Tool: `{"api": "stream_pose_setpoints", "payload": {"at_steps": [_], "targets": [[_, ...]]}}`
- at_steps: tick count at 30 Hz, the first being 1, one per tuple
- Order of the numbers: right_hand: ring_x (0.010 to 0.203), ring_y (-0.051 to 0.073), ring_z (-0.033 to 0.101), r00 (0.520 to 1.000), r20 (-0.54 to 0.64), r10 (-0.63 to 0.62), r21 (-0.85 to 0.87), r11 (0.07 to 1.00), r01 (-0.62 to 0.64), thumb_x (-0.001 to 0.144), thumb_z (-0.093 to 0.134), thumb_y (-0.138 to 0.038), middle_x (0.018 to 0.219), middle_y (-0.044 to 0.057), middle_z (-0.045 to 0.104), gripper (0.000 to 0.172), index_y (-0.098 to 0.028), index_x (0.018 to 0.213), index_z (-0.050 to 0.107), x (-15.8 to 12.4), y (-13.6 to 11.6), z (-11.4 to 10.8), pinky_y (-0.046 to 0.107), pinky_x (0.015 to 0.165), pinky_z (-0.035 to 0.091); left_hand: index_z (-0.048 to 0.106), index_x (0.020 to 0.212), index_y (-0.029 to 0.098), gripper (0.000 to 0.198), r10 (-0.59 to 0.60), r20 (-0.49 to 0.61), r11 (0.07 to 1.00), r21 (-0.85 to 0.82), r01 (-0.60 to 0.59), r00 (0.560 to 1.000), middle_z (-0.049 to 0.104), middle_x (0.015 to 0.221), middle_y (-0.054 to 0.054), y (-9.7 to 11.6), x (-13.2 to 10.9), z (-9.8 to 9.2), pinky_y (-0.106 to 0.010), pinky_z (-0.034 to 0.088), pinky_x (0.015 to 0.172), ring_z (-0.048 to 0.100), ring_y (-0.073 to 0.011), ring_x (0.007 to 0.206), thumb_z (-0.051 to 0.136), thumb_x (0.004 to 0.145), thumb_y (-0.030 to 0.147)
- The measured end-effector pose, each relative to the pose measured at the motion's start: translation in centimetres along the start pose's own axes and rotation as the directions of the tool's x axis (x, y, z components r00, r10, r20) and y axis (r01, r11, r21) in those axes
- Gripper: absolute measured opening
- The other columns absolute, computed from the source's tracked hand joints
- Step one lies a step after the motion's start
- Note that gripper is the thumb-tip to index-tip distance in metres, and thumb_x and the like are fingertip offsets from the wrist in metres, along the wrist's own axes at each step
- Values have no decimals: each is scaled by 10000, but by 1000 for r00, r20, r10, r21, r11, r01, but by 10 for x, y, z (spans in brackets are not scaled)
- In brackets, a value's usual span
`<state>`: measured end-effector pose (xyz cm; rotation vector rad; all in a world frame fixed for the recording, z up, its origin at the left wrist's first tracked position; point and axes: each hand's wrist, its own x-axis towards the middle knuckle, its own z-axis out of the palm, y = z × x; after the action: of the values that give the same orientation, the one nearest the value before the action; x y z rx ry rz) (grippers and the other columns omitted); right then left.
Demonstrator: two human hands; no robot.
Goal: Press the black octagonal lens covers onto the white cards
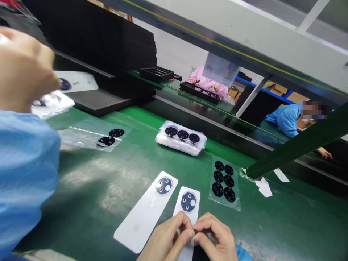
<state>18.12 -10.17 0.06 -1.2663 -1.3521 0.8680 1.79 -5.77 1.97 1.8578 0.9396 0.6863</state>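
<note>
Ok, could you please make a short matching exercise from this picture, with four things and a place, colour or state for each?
Things
1. Plastic stack
2. Clear sheet
3. Left hand and right hand
4. Post

Descriptions
A. Green and slanted
B. Fingertips together over a white panel
C. Three black discs in a row on top
D. Six black discs in two columns

Pairs: 1-C, 2-D, 3-B, 4-A
</note>
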Motion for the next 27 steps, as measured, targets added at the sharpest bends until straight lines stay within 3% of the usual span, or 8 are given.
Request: {"api": "stream_pose_setpoints", "payload": {"at_steps": [3, 5, 6, 8, 11, 15, 20, 27], "targets": [[668, 143, 602, 996, 25, -87, -230, 969, 90, 838, 606, -279, 727, 19, 636, 117, -194, 759, 615, 13, -8, -12, 221, 611, 487, 535, 772, 209, 181, -12, 48, 983, 185, 3, 999, 597, 730, 23, -3, 21, -13, -233, 452, 620, 569, -138, 674, 422, 909, 237], [711, 140, 622, 983, 116, -141, -314, 934, 171, 889, 535, -257, 771, 26, 653, 125, -192, 795, 587, 18, -10, -14, 215, 645, 497, 549, 802, 194, 211, 96, 40, 923, 371, -105, 995, 611, 850, -21, -5, 36, -21, -295, 451, 728, 561, -176, 813, 372, 911, 153], [750, 146, 633, 961, 186, -203, -342, 904, 257, 911, 496, -255, 802, 37, 667, 140, -189, 820, 579, 19, -10, -12, 220, 675, 502, 552, 815, 187, 224, 127, 65, 881, 450, -143, 990, 610, 880, -31, -6, 44, -23, -311, 446, 752, 552, -182, 839, 362, 902, 109], [818, 158, 644, 872, 333, -359, -368, 802, 471, 950, 411, -264, 861, 62, 690, 200, -177, 866, 570, 18, -7, -5, 240, 720, 505, 560, 823, 181, 200, 132, 137, 825, 534, -185, 982, 608, 883, -28, -9, 57, -24, -305, 447, 739, 549, -179, 833, 403, 877, 70], [863, 173, 650, 761, 412, -501, -423, 635, 647, 980, 311, -279, 900, 84, 706, 292, -161, 875, 557, 13, 1, 7, 261, 727, 505, 569, 796, 170, 162, 102, 198, 794, 575, -199, 975, 593, 846, -27, -15, 73, -19, -297, 446, 680, 548, -186, 796, 459, 858, 69], [884, 165, 653, 737, 404, -542, -450, 584, 676, 983, 308, -279, 900, 76, 715, 304, -154, 863, 557, 9, 9, 12, 255, 739, 501, 554, 743, 155, 222, 99, 253, 742, 626, -240, 962, 561, 806, -46, -18, 86, -13, -316, 423, 653, 533, -211, 781, 408, 868, 43], [876, 157, 648, 742, 397, -540, -461, 583, 670, 976, 336, -290, 888, 65, 713, 292, -152, 866, 569, 7, 13, 10, 256, 753, 491, 532, 723, 149, 292, 123, 337, 705, 632, -321, 933, 552, 786, -56, -5, 88, -16, -324, 398, 655, 509, -212, 750, 349, 820, -55], [907, 168, 638, 745, 466, -477, -460, 588, 665, 943, 415, -212, 958, 83, 703, 180, -127, 909, 569, 8, 7, 5, 265, 782, 492, 467, 809, 179, 264, 134, 393, 765, 543, -347, 910, 532, 818, -17, -7, 93, -19, -282, 413, 669, 493, -166, 753, 316, 831, -35]]}}
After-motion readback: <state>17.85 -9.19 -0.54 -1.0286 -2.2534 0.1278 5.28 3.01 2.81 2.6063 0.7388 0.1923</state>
